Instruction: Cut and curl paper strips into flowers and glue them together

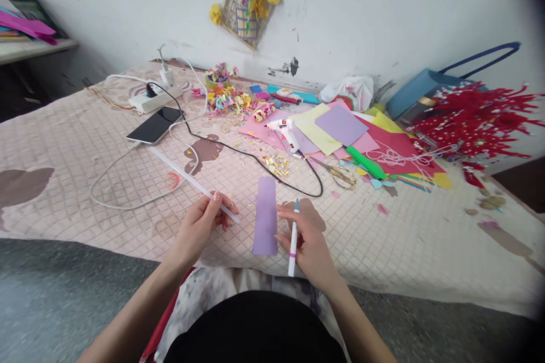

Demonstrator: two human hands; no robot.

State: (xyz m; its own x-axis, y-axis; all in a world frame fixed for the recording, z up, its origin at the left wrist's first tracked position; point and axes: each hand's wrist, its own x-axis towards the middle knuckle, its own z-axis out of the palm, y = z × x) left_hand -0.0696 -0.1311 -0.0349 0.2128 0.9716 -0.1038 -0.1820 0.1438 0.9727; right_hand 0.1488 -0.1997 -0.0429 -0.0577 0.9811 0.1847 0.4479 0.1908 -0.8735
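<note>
A long, thin, translucent ruler slants up and to the left from my left hand, which pinches it near its lower end. Between my hands a purple paper strip lies upright on the table cloth. At its right edge is my right hand, thumb and a fingertip near or touching the paper; I cannot tell which. A white marker pen with a pink band and blue tip is tucked in that hand's fingers, tip pointing away from me.
A white glue gun rests on coloured paper sheets, its black cord trailing across the cloth. Scissors, a green cutter-like tool and paper scraps lie to the right. A tablet or phone and power strip lie left.
</note>
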